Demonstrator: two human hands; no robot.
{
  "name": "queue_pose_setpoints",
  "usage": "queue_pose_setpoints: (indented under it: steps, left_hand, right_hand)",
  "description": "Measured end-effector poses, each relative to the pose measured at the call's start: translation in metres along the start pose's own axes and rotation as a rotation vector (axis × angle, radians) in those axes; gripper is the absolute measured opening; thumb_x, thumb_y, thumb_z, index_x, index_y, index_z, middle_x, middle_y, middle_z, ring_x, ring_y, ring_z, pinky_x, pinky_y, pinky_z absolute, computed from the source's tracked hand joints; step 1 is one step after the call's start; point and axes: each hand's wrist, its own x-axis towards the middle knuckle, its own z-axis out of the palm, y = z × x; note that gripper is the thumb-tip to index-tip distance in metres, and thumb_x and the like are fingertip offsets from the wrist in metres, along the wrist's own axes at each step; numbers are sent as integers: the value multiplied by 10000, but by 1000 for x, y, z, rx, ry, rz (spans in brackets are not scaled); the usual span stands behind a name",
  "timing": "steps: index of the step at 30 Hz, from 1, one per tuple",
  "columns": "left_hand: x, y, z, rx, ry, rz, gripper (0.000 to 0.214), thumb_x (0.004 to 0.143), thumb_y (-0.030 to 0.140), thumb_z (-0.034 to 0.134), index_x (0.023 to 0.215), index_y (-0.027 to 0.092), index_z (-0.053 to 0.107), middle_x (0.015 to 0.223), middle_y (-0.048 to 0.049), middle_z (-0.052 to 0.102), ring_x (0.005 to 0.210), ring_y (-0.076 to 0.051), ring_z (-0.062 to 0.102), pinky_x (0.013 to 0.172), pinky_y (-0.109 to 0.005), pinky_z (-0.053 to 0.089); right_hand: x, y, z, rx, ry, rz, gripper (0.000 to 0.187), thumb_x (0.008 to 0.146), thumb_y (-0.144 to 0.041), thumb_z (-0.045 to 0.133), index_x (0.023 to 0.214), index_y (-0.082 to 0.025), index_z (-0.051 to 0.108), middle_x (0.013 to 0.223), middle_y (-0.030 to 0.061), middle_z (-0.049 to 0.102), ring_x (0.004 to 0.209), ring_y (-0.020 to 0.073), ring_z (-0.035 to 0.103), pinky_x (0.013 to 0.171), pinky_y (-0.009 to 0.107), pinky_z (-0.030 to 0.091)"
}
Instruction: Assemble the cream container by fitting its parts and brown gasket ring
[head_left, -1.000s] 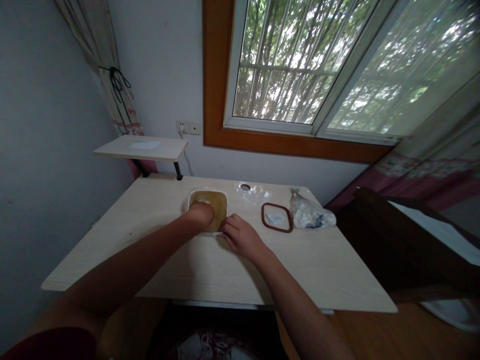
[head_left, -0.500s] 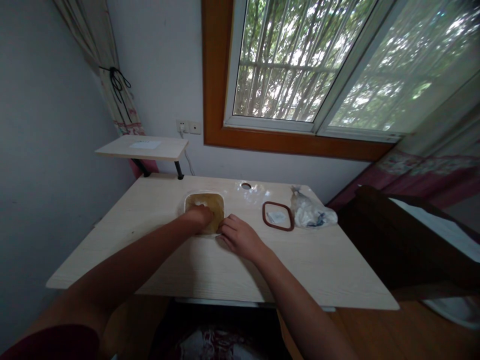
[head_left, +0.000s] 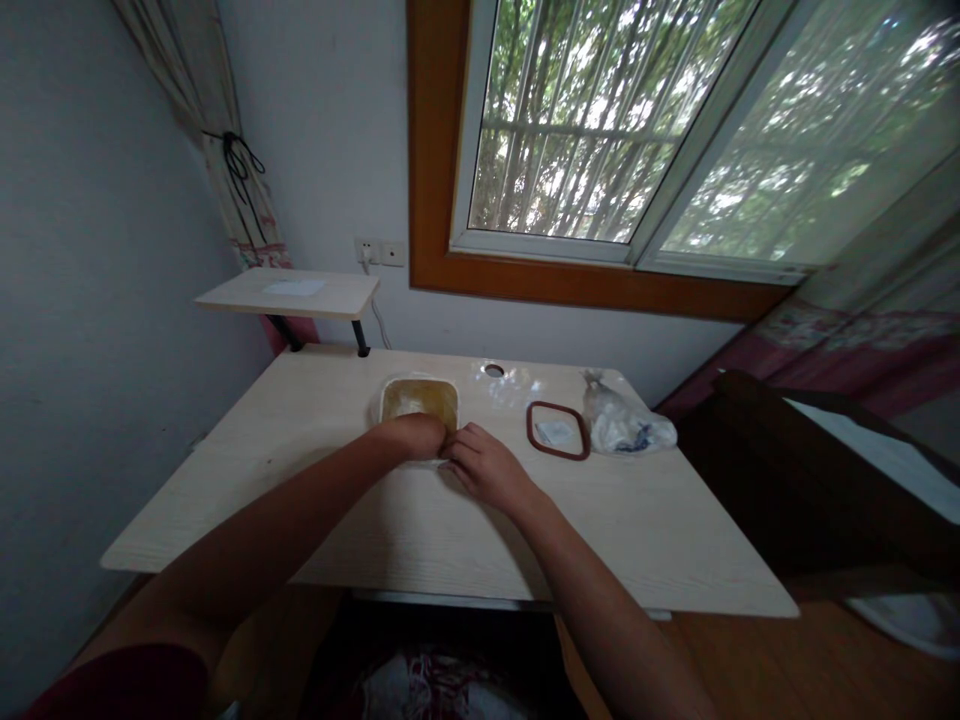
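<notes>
A square clear container (head_left: 418, 397) with yellowish-brown contents stands on the pale wooden table (head_left: 315, 500). My left hand (head_left: 415, 437) is closed at the container's near rim, knuckles toward me. My right hand (head_left: 484, 465) lies beside it at the near right corner, fingers curled and touching the left hand. What the fingers pinch is hidden. A brown-rimmed lid (head_left: 556, 430) lies flat to the right of the container.
A knotted clear plastic bag (head_left: 625, 425) lies right of the lid. Crumpled clear film (head_left: 506, 380) sits by a cable hole at the table's back. A small raised shelf (head_left: 289, 292) stands at the back left. A dark chair (head_left: 810, 480) is on the right.
My left hand has drawn back from inside the container to its near rim. My right hand has moved slightly left to meet it. The view has shifted a little.
</notes>
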Motion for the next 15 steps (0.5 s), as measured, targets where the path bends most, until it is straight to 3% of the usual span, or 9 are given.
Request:
queue_pose_setpoints:
  steps: [8,15]
  left_hand:
    - [7,-8,3,20,-46,-5,253,887,228,572,956,79,765,948,-156,769,748,-175,658,690,-244,477]
    - [-4,2,-25,4,78,46,182,820,206,636,805,90,774,799,-143,761,649,-168,623,623,-245,442]
  right_hand:
    - [-1,2,3,25,21,0,105,958,-147,564,1004,-207,637,998,90,661,955,245,554,809,394,518]
    - [-2,4,3,-12,15,2,81,962,-164,570,1005,-197,630,992,98,654,954,250,543,815,394,506]
